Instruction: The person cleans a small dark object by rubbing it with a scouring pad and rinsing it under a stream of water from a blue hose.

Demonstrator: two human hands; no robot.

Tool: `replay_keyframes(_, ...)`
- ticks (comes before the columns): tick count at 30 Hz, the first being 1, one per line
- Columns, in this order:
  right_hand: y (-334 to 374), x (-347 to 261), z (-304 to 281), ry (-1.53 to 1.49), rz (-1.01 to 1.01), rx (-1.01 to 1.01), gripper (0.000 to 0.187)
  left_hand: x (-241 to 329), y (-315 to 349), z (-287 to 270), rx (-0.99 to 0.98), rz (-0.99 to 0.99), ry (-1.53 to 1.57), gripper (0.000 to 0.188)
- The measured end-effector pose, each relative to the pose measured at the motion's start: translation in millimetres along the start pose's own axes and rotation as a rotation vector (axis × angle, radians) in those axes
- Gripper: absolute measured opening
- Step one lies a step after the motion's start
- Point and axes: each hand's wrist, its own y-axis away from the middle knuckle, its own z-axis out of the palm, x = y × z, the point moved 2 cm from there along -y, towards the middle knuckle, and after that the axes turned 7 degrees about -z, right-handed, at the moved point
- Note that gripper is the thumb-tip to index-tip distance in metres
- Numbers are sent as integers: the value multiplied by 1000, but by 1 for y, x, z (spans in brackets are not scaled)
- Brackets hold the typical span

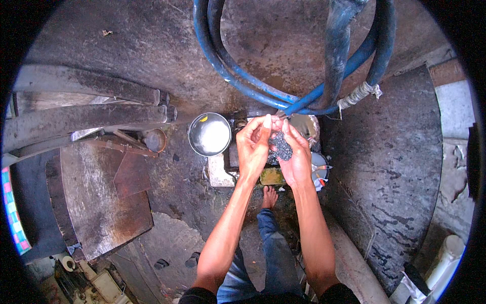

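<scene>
In the middle, my two hands are raised close together with fingertips nearly meeting. A dark grey, glittering clump (280, 146) of small bead-like or chain-like bits lies against the palm of my right hand (297, 157), whose fingers curl up around it. My left hand (254, 147) has its thumb and fingers pressed together beside the clump. Whatever is between those fingertips is too small to make out. Just left of my hands stands a round metal pot (210, 134), bright inside, with a small yellow piece at its rim. Beyond my fingers, a basin (314, 126) is partly hidden.
Thick blue hose (223, 61) loops down in front of my hands. Below them is a yellowish block (272, 176). A round container (320, 167) stands right of my wrist. Heavy beams (91, 114) and a worn board (96, 197) lie left; a dark sheet (379, 162) rises right.
</scene>
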Motion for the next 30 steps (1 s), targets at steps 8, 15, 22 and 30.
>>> replay_keyframes(8,-1,5,0,-27,47,4,28,-9,-2,-6,-72,-58,-9,20)
replay_keyframes(15,6,14,8,16,-9,121,34,-25,-16,7,-11,31,115,25)
replay_keyframes(22,10,12,-2,11,2,-4,36,-35,-31,2,-206,-353,418,41)
replay_keyframes(30,-8,12,-13,-180,26,67,30,-28,-16,-1,-473,-451,756,59)
